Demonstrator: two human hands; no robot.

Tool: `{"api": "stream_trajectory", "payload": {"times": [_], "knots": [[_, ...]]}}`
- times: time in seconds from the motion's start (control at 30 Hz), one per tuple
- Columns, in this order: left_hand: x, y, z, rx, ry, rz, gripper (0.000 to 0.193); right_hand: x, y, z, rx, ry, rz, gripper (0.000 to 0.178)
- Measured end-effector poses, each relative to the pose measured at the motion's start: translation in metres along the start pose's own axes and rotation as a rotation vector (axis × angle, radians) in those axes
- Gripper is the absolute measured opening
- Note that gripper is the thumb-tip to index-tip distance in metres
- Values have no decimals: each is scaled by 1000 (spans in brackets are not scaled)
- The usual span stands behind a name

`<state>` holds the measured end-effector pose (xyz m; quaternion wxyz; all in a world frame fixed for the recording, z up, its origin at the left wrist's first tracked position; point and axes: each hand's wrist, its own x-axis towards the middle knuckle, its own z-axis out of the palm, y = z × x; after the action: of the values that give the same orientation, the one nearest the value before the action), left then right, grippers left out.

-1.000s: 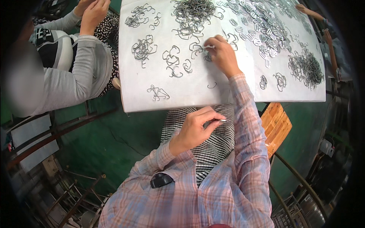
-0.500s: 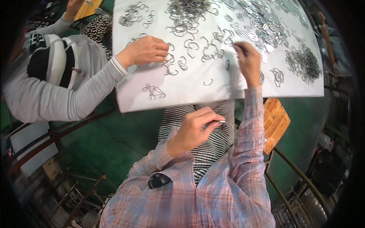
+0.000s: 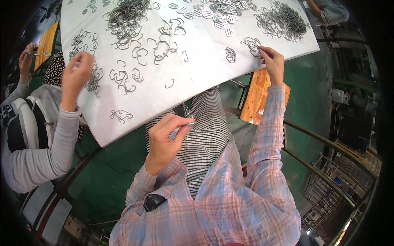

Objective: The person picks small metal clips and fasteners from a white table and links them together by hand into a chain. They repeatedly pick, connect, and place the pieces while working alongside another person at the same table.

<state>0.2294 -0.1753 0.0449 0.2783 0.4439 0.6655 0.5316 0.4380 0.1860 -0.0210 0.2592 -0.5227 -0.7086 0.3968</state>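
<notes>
My left hand (image 3: pixel 167 137) is in front of the table edge, above my lap. Its thumb and forefinger pinch a small silvery metal piece (image 3: pixel 191 123), mostly hidden by the fingertips. Just beyond it, something shiny (image 3: pixel 186 110) shows against my striped trousers; I cannot make out what it is. My right hand (image 3: pixel 273 64) reaches over the table's near right edge, thumb and fingers closed together at a small group of bent wire rings (image 3: pixel 251 45). Whether a ring is between those fingertips is not clear. Another little ring cluster (image 3: pixel 230 55) lies to its left.
The white table (image 3: pixel 193 88) carries a large heap of bent wire hooks (image 3: pixel 125 18), flat slotted metal buckles (image 3: pixel 221 18) and a dark wire pile (image 3: pixel 283 22). A co-worker's blurred hand (image 3: pixel 78 76) is over hooks at the left. A wooden stool (image 3: pixel 260 102) stands below the right edge.
The view has turned, so the table sits further left. My right hand has moved from the middle of the hooks to the small ring group on the right. My left hand keeps its pinch.
</notes>
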Motion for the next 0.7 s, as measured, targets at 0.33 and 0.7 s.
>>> {"api": "stream_trajectory", "payload": {"times": [0.33,0.7], "knots": [[-11,3,-8,3,32,-50,21,-21,-90,142,-59,-108,-463,11],[-10,3,-4,-25,31,-36,21,-36,-140,222,-539,-344,-571,17]]}}
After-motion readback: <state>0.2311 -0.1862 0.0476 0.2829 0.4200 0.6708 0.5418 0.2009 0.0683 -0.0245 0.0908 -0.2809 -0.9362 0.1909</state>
